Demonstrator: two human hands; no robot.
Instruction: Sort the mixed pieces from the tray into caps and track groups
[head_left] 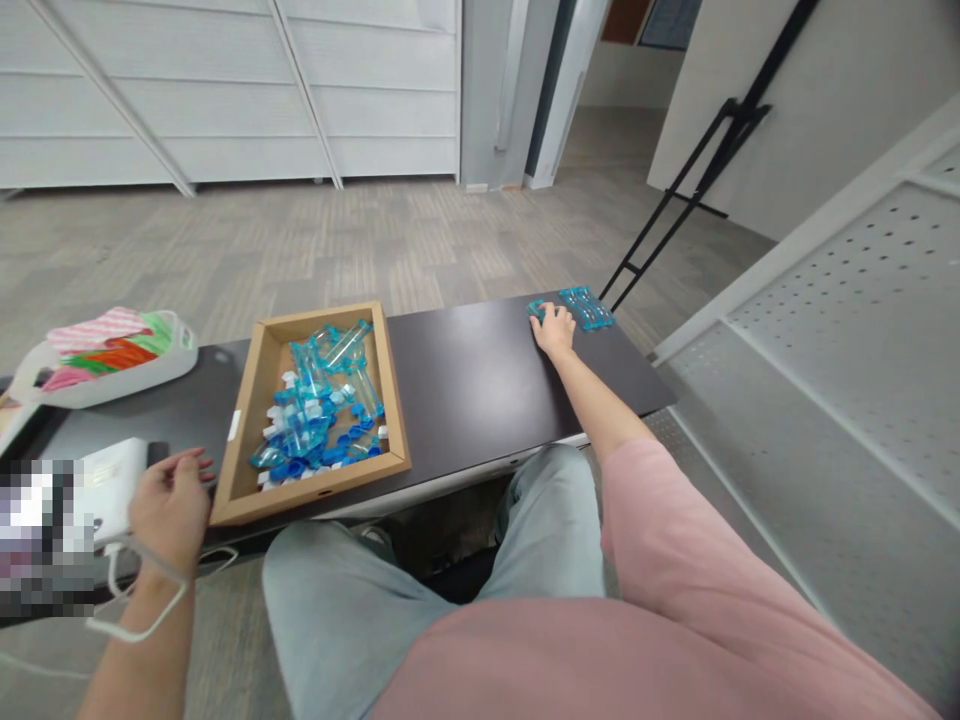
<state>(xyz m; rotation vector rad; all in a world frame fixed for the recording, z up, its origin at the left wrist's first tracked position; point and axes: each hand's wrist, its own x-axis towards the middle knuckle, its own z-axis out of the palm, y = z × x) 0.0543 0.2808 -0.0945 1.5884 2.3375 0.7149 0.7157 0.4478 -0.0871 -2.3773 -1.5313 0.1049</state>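
Observation:
At the far right of the dark table, my right hand (555, 328) has its fingers curled over a clear blue plastic bottle (535, 308), mostly hidden under the hand. Just right of it, several similar bottles (586, 308) lie side by side in a row. My left hand (172, 500) rests by the table's front edge with fingers stretched out and nothing in them. It sits between a white device (116, 490) and a shallow cardboard tray (396, 400). Inside the tray is a jumbled heap of clear blue bottles (311, 370) and blue and white caps (296, 465).
A white plastic basket (142, 378) with pink, orange and green cloths stands at the back left. A white cable (139, 632) loops around my left wrist. The dark tabletop (472, 380) spans between the tray and my right hand. A white perforated panel (862, 290) borders the right side.

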